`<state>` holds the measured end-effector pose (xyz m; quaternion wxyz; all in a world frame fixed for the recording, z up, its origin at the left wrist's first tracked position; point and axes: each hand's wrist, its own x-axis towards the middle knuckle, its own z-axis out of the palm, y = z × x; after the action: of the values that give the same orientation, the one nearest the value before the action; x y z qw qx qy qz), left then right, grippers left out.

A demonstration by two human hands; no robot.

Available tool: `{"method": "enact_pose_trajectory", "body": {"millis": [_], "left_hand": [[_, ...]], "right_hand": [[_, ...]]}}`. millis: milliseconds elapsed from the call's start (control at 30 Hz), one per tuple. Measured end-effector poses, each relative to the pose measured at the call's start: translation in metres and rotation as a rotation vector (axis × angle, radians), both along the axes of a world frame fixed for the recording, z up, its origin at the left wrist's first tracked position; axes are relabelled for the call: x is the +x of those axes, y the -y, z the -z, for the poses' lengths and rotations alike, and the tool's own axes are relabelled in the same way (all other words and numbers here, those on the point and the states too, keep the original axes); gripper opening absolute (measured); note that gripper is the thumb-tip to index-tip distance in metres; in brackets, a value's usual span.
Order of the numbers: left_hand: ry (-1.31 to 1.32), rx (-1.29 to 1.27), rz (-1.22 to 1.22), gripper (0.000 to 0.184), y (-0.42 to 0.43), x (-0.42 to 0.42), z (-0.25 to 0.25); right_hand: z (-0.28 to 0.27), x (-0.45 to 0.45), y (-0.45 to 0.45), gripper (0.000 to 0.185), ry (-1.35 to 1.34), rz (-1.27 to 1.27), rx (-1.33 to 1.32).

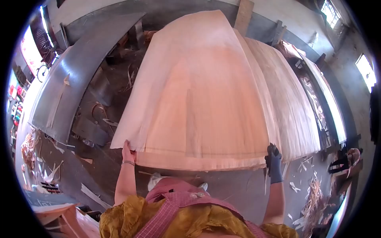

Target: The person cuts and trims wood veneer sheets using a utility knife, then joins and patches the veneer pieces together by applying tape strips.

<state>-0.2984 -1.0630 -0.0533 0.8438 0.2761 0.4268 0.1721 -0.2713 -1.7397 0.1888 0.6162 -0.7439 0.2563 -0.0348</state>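
Observation:
A wide, thin sheet of pale wood veneer (214, 87) spreads out before me, its near edge level with my hands. My left hand (128, 152), bare with a band at the wrist, is closed on the sheet's near left corner. At the near right corner, my right hand (274, 162) wears a dark grey glove and grips the edge. Fingers of both hands are partly hidden by the veneer. Beneath the near edge shows another layer of veneer (198, 163). More veneer sheets (291, 95) lie just right of it.
A long dark bench top (85, 67) stands at the left with a veneer strip (58, 101) on it. Wood scraps (95, 194) litter the floor. Shredded strips (313, 194) heap at the lower right. An upright board (243, 18) leans at the back wall.

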Motion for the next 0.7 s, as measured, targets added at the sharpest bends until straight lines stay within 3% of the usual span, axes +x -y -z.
{"method": "enact_pose_trajectory", "body": {"millis": [267,533,700], "left_hand": [[-0.124,0.132,0.03,0.031,0.105,0.019,-0.006],[-0.065,0.177,0.123,0.037,0.14,0.054,0.039],[-0.009,0.064,0.09,0.044,0.163,0.064,0.071]], "right_hand": [[0.056,0.044,0.098,0.036,0.094,0.017,-0.066],[0.131,0.092,0.162,0.037,0.141,0.012,-0.105],[0.163,0.091,0.192,0.037,0.07,0.05,-0.119]]}}
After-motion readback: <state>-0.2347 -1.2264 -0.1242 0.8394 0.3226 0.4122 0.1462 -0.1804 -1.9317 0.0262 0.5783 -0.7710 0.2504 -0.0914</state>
